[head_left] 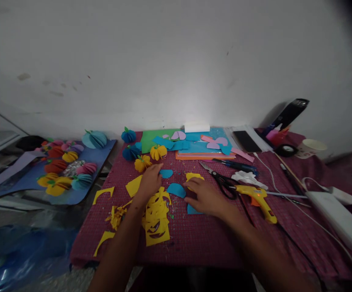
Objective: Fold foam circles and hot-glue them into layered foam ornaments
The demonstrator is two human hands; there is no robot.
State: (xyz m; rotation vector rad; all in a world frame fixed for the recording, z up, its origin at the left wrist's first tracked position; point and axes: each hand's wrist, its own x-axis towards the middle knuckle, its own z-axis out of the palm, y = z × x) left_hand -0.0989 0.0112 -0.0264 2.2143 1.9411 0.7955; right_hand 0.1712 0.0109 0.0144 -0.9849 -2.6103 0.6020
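Observation:
My left hand (152, 179) is low over the table, fingers stretched forward, beside a small blue paper piece (166, 174) and just in front of a yellow paper pumpkin (142, 163). Between my hands lies a blue paper half-circle (176, 190). My right hand (202, 195) has its fingers apart and bent downward, close to that half-circle's right edge. A yellow paper piece (194, 176) shows beyond its fingers, and another blue piece (194, 209) lies partly hidden beneath the hand. Yellow paper offcuts (156, 217) are piled by my left forearm. Neither hand visibly holds anything.
Right of my right hand are black-handled scissors (224, 186) and a yellow glue gun (258, 198) with its cord. Coloured sheets (160, 140) and a phone (247, 141) lie along the wall. Several paper pumpkins (59, 186) sit on a blue table (75, 196) at left.

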